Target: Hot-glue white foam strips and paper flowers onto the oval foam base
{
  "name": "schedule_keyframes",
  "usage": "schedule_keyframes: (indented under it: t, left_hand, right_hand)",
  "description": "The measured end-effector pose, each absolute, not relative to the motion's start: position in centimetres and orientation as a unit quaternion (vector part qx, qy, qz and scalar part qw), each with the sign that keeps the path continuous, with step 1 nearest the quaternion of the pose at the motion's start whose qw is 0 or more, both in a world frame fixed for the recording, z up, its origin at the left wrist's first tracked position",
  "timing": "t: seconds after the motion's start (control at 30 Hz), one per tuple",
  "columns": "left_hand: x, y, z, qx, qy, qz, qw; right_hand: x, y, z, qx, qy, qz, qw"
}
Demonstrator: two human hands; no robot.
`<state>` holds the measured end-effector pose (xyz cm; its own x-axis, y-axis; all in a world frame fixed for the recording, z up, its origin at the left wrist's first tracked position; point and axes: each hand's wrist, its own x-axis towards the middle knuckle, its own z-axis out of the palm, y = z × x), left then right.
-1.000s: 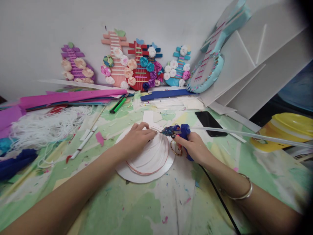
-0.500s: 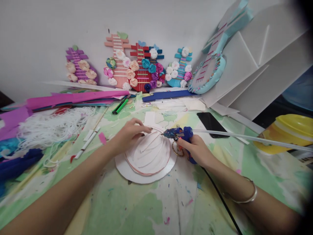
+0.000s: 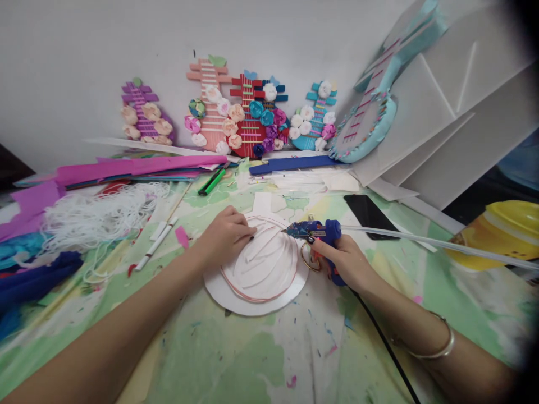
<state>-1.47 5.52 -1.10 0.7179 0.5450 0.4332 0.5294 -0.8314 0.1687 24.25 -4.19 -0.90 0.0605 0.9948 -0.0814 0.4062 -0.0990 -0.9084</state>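
Note:
A flat white guitar-shaped cutout (image 3: 219, 294) lies before me, its short neck pointing away. On its round body sits a smaller padded white disc (image 3: 263, 269) with raised curved ridges and a reddish line around its edge. Over the disc's upper left side is my left hand (image 3: 227, 235), fingers bent and drawn together against the surface; whatever is between them is hidden. My right hand (image 3: 343, 255) grips a blue hot glue gun (image 3: 315, 230) by its handle. The gun's nozzle points left at the disc's upper right edge. A long clear glue stick (image 3: 404, 234) sticks out of its back.
Decorated paper guitars (image 3: 248, 123) lean on the wall. To the left lie white string (image 3: 105, 210), purple paper (image 3: 135, 166) and a green cutter (image 3: 212, 182). A black phone (image 3: 370, 216), white boards (image 3: 438, 129) and a yellow tub (image 3: 501, 230) are on the right.
The left fingers have drawn closer together over the disc and shifted slightly. The glue gun keeps about the same place by the disc's edge. The whole view has shifted slightly.

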Motion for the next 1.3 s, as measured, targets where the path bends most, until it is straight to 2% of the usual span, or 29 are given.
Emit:
schedule_keyframes:
  t: [0.43,0.9,1.1,1.3]
  left_hand:
    - [-1.1,5.8,-0.9,0.934,0.294,0.201,0.027]
    - [-1.9,5.7,-1.4,0.926,0.300,0.229,0.002]
    - [-0.6,3.5,-0.9,0.917,0.267,0.295,-0.032]
    - [1.5,1.8,-1.1,0.946,0.231,0.226,-0.025]
  right_hand:
    - [24.1,-4.1,-0.7,-0.619,-0.551,0.405,0.386]
    - [24.3,-4.2,-0.8,-0.625,-0.540,0.407,0.390]
    - [24.8,-4.3,-0.4,-0.637,-0.562,0.363,0.382]
    - [25.0,-4.2,-0.4,-0.658,-0.536,0.355,0.393]
